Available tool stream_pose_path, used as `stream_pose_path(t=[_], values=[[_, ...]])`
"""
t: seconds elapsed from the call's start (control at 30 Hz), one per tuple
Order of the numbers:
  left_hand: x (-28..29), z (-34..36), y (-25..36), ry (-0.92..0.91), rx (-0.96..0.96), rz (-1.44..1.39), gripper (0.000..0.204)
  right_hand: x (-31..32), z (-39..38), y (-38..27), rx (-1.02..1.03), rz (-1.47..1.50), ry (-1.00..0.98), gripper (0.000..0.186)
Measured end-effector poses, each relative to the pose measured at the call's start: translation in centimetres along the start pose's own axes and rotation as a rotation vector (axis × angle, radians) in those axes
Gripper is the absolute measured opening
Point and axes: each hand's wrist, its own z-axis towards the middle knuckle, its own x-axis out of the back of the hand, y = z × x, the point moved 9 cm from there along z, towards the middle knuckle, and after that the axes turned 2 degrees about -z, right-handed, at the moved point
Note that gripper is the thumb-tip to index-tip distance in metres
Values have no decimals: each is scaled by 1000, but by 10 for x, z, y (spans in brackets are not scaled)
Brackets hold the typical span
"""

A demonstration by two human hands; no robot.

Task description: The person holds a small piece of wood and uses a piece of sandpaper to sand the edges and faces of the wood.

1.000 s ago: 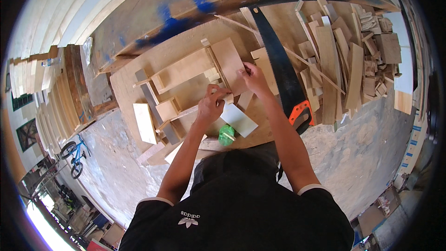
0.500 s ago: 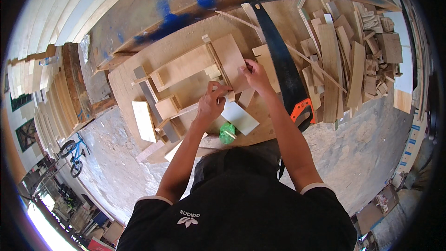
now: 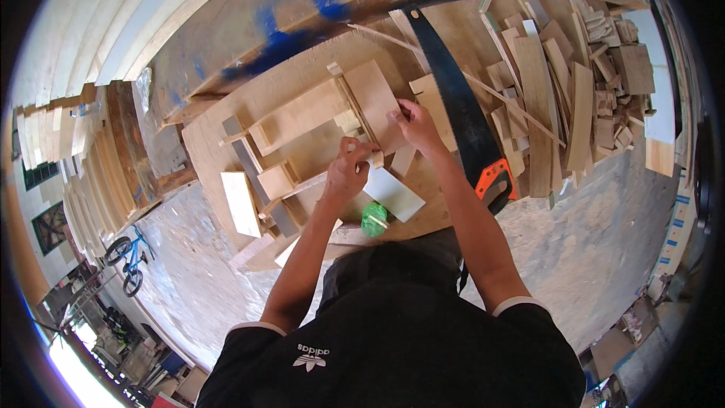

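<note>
My right hand [image 3: 418, 128] grips the right edge of a flat rectangular wooden board [image 3: 371, 97], thumb and fingers closed on it. Along the board's left side runs a narrow wooden strip [image 3: 353, 98]. At the near end of this strip, my left hand [image 3: 348, 171] has its fingers bent and pressed together; what they hold, if anything, is hidden. A wooden frame of joined boards [image 3: 296, 115] lies left of the strip. Just below my hands are a white panel [image 3: 395, 195] and a green plastic bundle [image 3: 374, 219] with a small stick on it.
A handsaw [image 3: 461, 98] with an orange and black handle lies right of my right hand. Offcuts and slats [image 3: 540, 106] are piled farther right. A white-faced block [image 3: 240, 204] sits at the table's left. A thin stick [image 3: 513, 108] crosses under the saw.
The whole view has shifted slightly. My hands stay at the board and strip, with almost no change in their grip.
</note>
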Motion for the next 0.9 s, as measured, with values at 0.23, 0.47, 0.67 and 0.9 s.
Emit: stream_pose_path(t=[0.23,0.47,0.67,0.9], values=[[4,-1,10,-34,59,75,46,-1,0,2,-23,14,1,28],[4,0,4,-43,26,85,52,1,-1,-3,-29,18,-5,28],[2,1,0,-50,11,80,54,-1,1,2,-27,45,-2,28],[0,1,-7,-54,12,73,55,0,0,-1,-69,16,0,28]])
